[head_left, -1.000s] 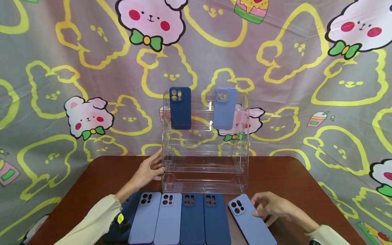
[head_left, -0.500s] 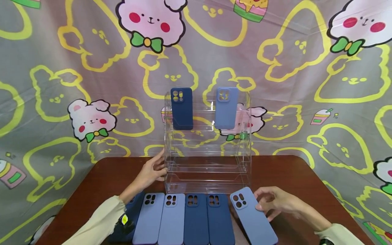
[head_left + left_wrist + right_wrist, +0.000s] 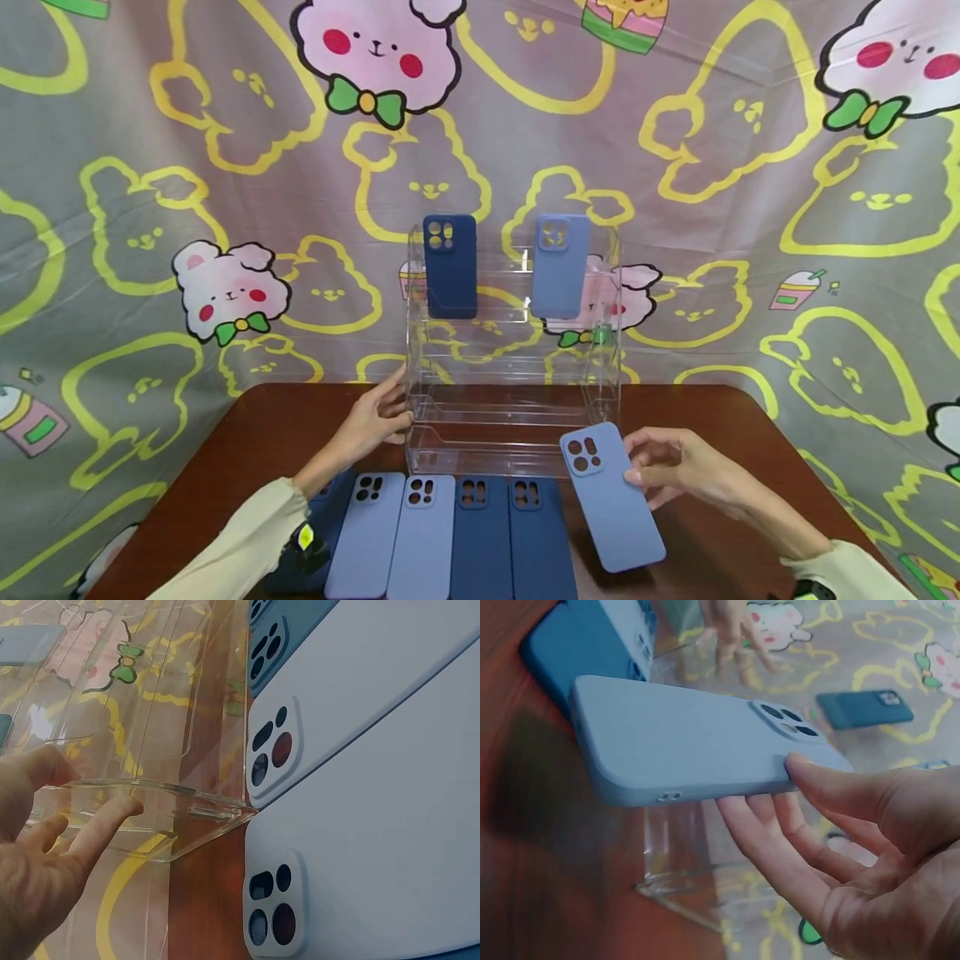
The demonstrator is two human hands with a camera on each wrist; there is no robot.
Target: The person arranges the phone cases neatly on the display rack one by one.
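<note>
In my right hand (image 3: 693, 467) I hold a light blue phone case (image 3: 615, 504), thumb on one face and fingers behind. It is tilted, camera cutouts up, above the table by the clear display rack (image 3: 513, 460). The right wrist view shows the same case (image 3: 675, 742) raised off the wood. My left hand (image 3: 371, 417) touches the rack's left side with spread fingers (image 3: 105, 825). A dark blue case (image 3: 452, 271) and a light blue case (image 3: 560, 271) stand upright on the rack's upper tier.
In front of the rack lies a row of several cases, including a light blue one (image 3: 423, 537) and dark blue ones, such as the rightmost case (image 3: 542, 542). The left forearm partly covers the leftmost case. A patterned cloth (image 3: 322, 192) hangs behind the brown table (image 3: 720, 417).
My right hand has lifted the light blue case from the right end of the row, up and toward the rack. The left hand stays at the rack's side. The head view shifts slightly.
</note>
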